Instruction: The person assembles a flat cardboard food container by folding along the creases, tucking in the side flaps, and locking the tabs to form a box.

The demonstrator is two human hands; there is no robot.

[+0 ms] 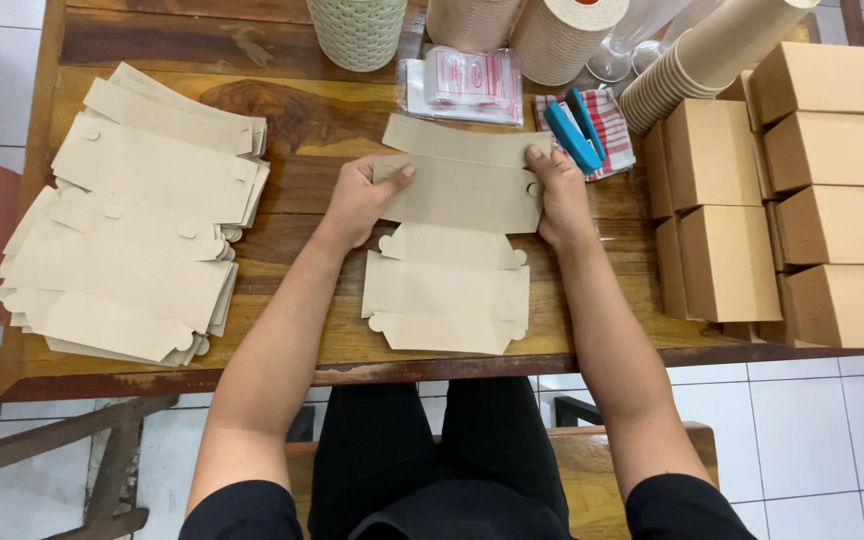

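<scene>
Currently:
- Left hand thumb pinches the near-left edge of the flat cardboard blank; fingers tucked beneath, likely to steady the fold.
- Right hand clamps the opposite edge the same way.
- Blank lies mid-table, upper panel folded over.
- Stack of unfolded blanks on the left, folded boxes right, blue stapler just beyond the right hand.

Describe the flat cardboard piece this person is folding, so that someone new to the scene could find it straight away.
On the wooden table, look at the middle near the front edge. There the left hand and right hand pinch the ends of a tan box blank. Unlike the loose blank stack at left, it lies alone, its top panel folded over.
</scene>
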